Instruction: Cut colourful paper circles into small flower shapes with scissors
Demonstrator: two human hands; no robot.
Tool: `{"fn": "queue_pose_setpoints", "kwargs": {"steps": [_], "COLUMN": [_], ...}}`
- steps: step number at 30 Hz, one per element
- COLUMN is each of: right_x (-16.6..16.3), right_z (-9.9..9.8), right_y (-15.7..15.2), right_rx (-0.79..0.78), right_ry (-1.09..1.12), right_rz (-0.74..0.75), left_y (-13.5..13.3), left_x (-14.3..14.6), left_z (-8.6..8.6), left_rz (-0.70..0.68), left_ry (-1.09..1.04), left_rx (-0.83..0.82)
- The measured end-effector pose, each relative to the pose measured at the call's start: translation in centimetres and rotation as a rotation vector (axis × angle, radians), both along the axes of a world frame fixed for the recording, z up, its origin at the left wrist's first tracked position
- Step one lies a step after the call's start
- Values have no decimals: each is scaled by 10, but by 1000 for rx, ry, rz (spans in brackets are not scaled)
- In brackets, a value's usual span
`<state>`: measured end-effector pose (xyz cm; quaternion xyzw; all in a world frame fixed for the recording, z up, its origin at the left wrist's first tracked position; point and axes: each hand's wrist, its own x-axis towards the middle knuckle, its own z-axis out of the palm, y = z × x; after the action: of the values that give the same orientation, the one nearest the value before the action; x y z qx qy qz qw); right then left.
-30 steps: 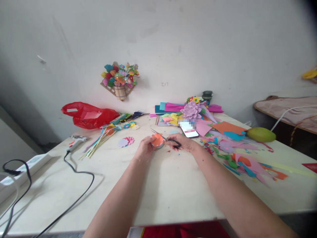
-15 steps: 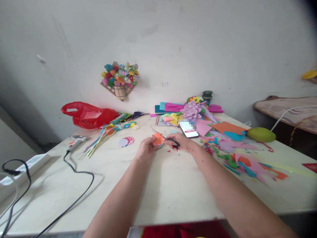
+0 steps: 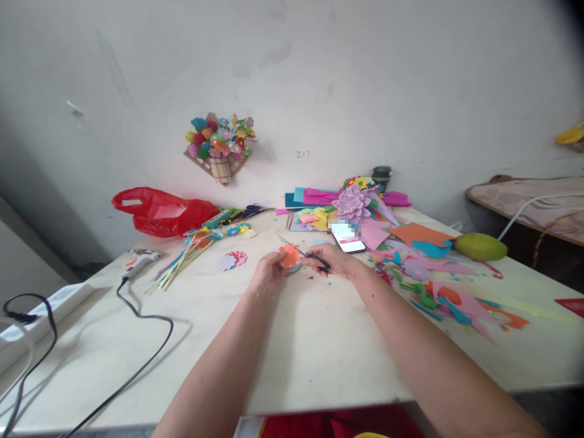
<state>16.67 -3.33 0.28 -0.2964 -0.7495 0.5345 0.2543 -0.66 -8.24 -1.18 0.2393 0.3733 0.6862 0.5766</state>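
Note:
My left hand (image 3: 267,272) is closed on a small orange paper piece (image 3: 289,256) held just above the pale table (image 3: 292,347). My right hand (image 3: 335,261) grips black-handled scissors (image 3: 305,254), whose thin blades reach left across the top of the orange piece. Both hands meet at the middle of the table. A cut-out pink and lilac paper flower (image 3: 232,260) lies flat just left of my left hand.
A phone (image 3: 347,237) lies beyond my right hand among piled coloured paper and a lilac paper flower (image 3: 352,204). Paper scraps (image 3: 447,295) spread to the right. A glue gun (image 3: 139,261) with black cable, coloured sticks (image 3: 182,258) and a red bag (image 3: 164,212) lie left. A green fruit (image 3: 480,246) sits far right.
The hands have barely shifted; the scissors and orange piece stay together, with only slight movement of the blades against the paper.

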Motion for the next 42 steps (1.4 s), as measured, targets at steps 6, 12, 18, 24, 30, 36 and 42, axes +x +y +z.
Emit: {"fn": "queue_pose_setpoints", "kwargs": {"steps": [6,12,18,24,30,36,42], "right_x": [-1,1,3,6,8,11,5], "right_z": [0,-1,4,13,16,14,17], "right_y": [0,3,1,-5,-3,2,-3], "right_rx": [-15,-10,-6,21,27,25,-87], "right_ry": [9,-7,-30,-85,-131,-201,20], "right_rz": [-8,1,-19,-55,-119,-266,-237], "left_y": [3,3,3,4,5,4,1], "left_x": [-2,-2,-1,-1,-4,-5,-4], "left_z": [-3,-3,-2,-3,-6,-7,-7], "left_rz": [-16,-31,-30,-33,-70,-152,-244], "left_ry": [15,22,30,50,80,151,245], "left_rx": [17,22,11,4,42,69,89]}}
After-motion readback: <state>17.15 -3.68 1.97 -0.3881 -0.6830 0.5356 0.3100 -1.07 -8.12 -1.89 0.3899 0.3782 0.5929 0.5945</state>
